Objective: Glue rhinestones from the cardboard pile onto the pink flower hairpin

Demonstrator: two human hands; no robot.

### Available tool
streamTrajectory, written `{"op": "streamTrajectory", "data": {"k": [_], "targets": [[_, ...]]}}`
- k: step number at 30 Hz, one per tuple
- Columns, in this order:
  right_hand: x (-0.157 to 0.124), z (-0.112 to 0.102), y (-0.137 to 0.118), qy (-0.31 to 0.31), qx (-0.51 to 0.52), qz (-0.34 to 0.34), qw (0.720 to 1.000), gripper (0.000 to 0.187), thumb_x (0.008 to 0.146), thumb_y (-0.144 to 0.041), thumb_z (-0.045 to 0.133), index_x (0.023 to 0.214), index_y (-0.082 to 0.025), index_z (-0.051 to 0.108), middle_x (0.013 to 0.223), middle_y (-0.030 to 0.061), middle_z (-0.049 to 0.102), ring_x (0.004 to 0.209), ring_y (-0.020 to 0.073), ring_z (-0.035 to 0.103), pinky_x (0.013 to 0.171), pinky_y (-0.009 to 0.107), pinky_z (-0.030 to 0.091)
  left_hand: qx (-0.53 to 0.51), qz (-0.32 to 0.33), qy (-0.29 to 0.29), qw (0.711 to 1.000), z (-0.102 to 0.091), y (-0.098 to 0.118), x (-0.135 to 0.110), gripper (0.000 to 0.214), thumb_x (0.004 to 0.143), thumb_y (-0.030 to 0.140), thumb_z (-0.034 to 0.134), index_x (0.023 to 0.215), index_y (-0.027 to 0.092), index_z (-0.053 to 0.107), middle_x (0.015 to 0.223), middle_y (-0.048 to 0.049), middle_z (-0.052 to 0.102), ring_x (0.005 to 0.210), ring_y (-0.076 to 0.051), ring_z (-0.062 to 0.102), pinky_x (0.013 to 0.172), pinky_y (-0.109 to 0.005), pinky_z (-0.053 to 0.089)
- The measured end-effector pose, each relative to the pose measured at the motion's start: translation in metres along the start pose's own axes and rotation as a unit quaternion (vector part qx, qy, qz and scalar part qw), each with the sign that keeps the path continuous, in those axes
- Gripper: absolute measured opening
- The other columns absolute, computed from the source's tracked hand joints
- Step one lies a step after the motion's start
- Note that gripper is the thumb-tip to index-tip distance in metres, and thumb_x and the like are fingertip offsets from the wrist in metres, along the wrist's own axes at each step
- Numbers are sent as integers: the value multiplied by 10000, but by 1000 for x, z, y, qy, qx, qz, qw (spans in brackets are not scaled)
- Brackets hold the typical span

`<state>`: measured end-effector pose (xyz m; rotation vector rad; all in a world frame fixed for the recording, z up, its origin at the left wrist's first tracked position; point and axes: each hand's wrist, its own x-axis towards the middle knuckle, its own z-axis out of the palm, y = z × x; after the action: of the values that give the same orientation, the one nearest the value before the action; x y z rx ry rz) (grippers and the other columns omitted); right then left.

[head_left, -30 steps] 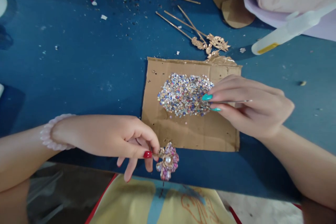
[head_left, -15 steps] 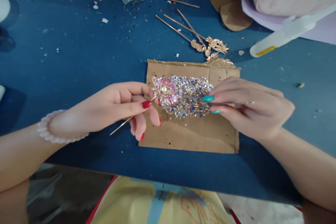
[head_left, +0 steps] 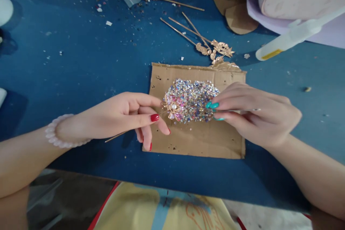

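In the head view, the left hand (head_left: 118,116) is pinching the gold stem of a flower hairpin (head_left: 172,107). Its long axis is running from lower left up-right to the flower head, which is resting on the left edge of the glitter pile (head_left: 195,97) on the cardboard (head_left: 194,140). The right hand (head_left: 256,115) is gripping a slim metal tool (head_left: 250,109) lying roughly level, tip pointing left into the pile's right edge, so the flower is lying left of that tip, nearer the left hand. Spare hairpins (head_left: 205,45) are lying beyond on the blue table (head_left: 81,61).
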<state>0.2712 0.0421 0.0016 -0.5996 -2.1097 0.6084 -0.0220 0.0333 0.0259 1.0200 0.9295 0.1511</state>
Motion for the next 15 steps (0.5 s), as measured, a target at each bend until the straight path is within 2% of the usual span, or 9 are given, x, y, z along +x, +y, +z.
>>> {"op": "streamTrajectory", "data": {"k": [4,8,12,15], "targets": [[0,0,-1,-9,5,8,1000,238,878,-80,709,1001,-284,718,853,18,769,752,216,740,703,414,633,10,-36,-26,999,0,4,0,330,974,240,588,1294,170,545,950,-45,807,565,-128,748,565,-205,582],[1,-2,-1,-28,6,-5,1000,203,876,-82,720,992,-249,713,857,41,776,761,208,743,709,401,630,24,-107,-92,990,0,3,-4,372,980,216,566,1348,185,520,908,-42,811,551,-124,744,525,-185,539],[3,-3,0,-39,6,-15,999,142,883,-100,727,963,-214,702,848,50,778,761,191,748,715,368,628,27,-125,-138,982,-2,-3,-7,335,983,226,557,1318,219,542,889,-33,811,550,-124,743,523,-183,521],[4,-3,-1,-46,-6,-20,999,114,873,-133,755,933,-210,698,832,36,780,753,182,757,700,335,625,35,-130,-146,980,-4,-5,-7,338,999,242,548,1336,222,531,900,-40,811,562,-125,746,540,-190,527]]}}
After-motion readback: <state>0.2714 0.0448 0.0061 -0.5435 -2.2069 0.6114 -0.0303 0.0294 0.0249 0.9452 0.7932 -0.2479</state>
